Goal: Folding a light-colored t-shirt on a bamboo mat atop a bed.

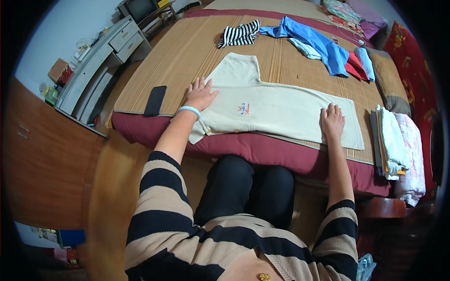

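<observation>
A cream short-sleeved polo shirt [277, 109] lies folded lengthwise on the bamboo mat [175, 52] of a bed, its collar and buttons towards the left and its hem at the right. My left hand [202, 95], with a pale bangle at the wrist, rests flat with spread fingers on the shirt's shoulder area, near the sleeve. Near the hem, my right hand [333, 121] lies palm down on the cloth. Neither hand grips anything. A small embroidered motif shows on the shirt between the hands.
A black smartphone [155, 101] lies left of the shirt. Beyond it are a striped black-and-white garment [240, 34], a blue garment [316, 42] and a red cloth [355, 66]. Folded clothes [392, 140] are stacked at the right edge. A desk [102, 59] stands at the left.
</observation>
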`<state>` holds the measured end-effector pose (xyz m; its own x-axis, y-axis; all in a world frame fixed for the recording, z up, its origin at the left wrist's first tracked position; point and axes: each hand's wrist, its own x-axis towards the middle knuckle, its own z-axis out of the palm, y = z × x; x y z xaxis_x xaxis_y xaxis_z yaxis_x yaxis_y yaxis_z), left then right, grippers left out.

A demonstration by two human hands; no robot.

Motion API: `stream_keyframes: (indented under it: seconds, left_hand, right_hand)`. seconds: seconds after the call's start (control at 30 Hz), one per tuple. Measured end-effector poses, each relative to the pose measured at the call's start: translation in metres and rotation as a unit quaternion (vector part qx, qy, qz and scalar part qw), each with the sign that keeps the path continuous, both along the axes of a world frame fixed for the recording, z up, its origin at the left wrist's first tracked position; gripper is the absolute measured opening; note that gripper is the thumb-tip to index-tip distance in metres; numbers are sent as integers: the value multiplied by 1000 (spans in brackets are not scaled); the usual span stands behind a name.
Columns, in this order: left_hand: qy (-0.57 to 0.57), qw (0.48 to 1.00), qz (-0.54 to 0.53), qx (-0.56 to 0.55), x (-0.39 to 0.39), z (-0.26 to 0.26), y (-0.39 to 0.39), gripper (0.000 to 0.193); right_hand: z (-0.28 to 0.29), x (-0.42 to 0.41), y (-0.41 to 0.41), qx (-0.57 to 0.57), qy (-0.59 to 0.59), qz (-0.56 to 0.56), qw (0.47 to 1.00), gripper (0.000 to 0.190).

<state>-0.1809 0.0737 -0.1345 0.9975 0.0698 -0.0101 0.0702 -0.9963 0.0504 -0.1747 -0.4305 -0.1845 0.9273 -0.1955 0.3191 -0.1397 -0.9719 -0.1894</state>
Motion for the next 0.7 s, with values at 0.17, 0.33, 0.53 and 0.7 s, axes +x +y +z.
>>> stream_keyframes:
  seconds: [0.17, 0.33, 0.53, 0.7]
  left_hand:
    - [-12, 995, -87, 44, -8, 12, -69, 76]
    - [29, 971, -237, -11, -6, -5, -109, 74]
    - [30, 976, -215, -26, 34, -3, -94, 72]
    - [46, 992, -113, -19, 72, 2, -60, 73]
  right_hand:
    - [-1, -3, -9, -2, -10, 3, 1000, 60]
    - [-3, -3, -5, 1, -32, 4, 999, 59]
    - [-4, -4, -4, 3, -28, 5, 1000, 59]
    - [-5, -3, -4, 4, -34, 3, 999, 58]
